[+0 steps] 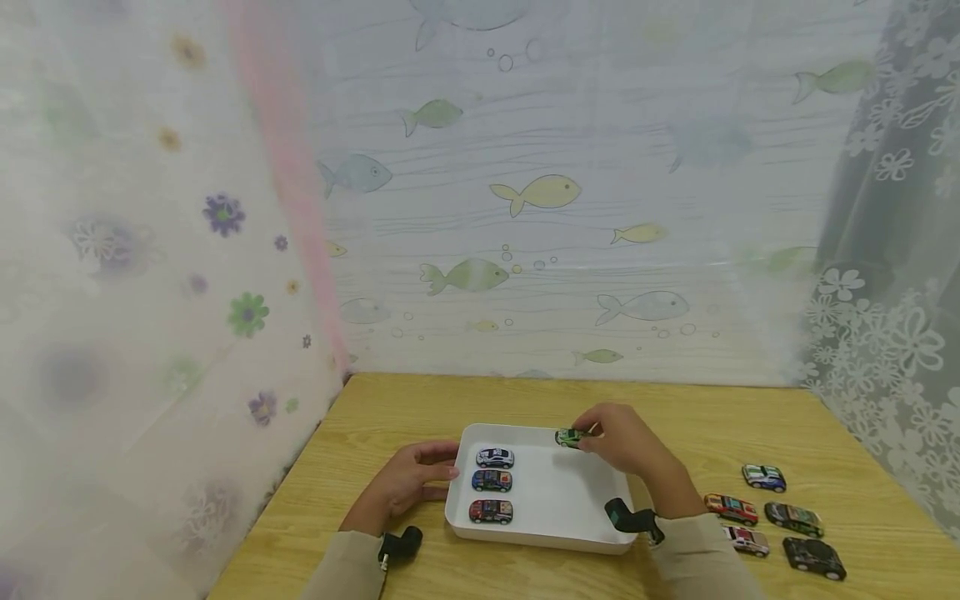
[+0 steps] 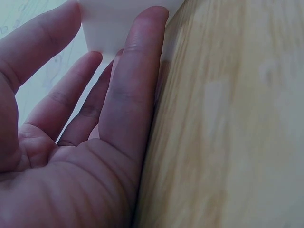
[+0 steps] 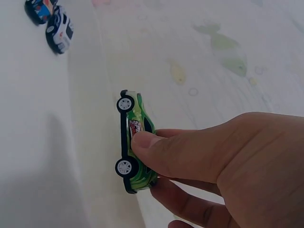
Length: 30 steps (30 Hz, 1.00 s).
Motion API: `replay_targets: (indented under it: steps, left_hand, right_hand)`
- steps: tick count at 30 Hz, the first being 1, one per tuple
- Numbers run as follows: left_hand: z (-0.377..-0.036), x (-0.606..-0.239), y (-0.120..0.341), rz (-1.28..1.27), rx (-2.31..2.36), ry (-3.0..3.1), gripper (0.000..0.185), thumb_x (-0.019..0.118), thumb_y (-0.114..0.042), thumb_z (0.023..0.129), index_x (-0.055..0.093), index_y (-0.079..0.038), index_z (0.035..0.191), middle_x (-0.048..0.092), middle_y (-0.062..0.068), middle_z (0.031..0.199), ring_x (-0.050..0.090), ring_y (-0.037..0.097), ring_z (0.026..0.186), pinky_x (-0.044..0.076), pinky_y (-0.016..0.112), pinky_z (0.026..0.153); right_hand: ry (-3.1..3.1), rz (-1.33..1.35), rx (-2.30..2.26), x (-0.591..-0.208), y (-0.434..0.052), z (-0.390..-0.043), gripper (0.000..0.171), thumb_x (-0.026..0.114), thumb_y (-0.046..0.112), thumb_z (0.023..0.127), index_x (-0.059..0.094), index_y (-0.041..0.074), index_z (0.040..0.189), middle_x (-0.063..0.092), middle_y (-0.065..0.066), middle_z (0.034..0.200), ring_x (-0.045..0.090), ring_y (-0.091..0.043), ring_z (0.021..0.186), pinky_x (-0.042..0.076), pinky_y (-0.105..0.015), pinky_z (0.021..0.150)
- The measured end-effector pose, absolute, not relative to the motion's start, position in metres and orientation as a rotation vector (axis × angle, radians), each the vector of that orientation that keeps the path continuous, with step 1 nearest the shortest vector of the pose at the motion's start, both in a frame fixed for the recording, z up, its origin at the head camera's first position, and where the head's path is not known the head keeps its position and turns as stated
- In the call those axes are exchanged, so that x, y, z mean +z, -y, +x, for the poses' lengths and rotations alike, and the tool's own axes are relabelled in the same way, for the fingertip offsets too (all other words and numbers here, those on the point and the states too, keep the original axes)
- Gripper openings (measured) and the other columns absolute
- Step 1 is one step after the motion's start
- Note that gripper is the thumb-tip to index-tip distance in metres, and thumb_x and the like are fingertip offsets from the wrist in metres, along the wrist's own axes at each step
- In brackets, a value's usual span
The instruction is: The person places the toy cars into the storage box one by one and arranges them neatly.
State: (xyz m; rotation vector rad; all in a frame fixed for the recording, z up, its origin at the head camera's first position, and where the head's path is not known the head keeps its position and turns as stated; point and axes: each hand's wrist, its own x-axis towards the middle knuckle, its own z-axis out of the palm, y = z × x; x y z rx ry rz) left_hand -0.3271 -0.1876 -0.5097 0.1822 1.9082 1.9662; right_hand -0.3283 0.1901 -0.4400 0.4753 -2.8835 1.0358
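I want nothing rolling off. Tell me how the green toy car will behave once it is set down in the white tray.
The green toy car has four free-looking wheels, so it probably rolls on the smooth white tray. The tray's raised rim should stop it. The right hand pinches it with fingertips alone, so it seems light and stiff.

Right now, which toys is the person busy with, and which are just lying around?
Busy with:
green car, pinched by the right hand
white tray, touched by the left hand
three cars in the tray

Lying around:
five cars on the table, right of the tray
fish curtain behind
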Motion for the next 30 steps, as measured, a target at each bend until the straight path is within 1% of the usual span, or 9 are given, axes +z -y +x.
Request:
replay_targets:
  steps: [12, 20, 30]
  left_hand:
    - [-0.328, -0.510, 0.188, 0.193, 1.966, -1.894, 0.057, 0.074, -0.008, 0.096, 0.052, 0.001, 0.148, 0.055, 0.022, 0.149, 0.067, 0.027, 0.119, 0.061, 0.048, 0.094]
    - [-0.328, -0.510, 0.189, 0.197, 1.963, -1.900, 0.056, 0.074, -0.007, 0.095, 0.053, 0.001, 0.147, 0.055, 0.022, 0.149, 0.067, 0.027, 0.119, 0.061, 0.049, 0.094]
    - [-0.329, -0.511, 0.189, 0.199, 1.966, -1.888, 0.056, 0.074, -0.006, 0.095, 0.053, 0.001, 0.147, 0.056, 0.021, 0.147, 0.067, 0.028, 0.118, 0.061, 0.048, 0.093]
  right_hand:
    - [2.949, 0.419, 0.976, -0.454, -0.171, -0.331, 0.020, 0.084, 0.006, 0.084, 0.082, 0.015, 0.101, 0.074, 0.004, 0.099, 0.062, -0.011, 0.084, 0.053, -0.029, 0.070]
    - [2.940, 0.479, 0.933, -0.458, -0.163, -0.329, 0.017, 0.085, 0.005, 0.083, 0.082, 0.014, 0.097, 0.075, 0.004, 0.095, 0.063, -0.009, 0.082, 0.055, -0.031, 0.072]
    - [2.937, 0.504, 0.897, -0.460, -0.156, -0.328, 0.018, 0.086, 0.004, 0.082, 0.082, 0.015, 0.096, 0.075, 0.005, 0.093, 0.063, -0.008, 0.081, 0.055, -0.030, 0.071]
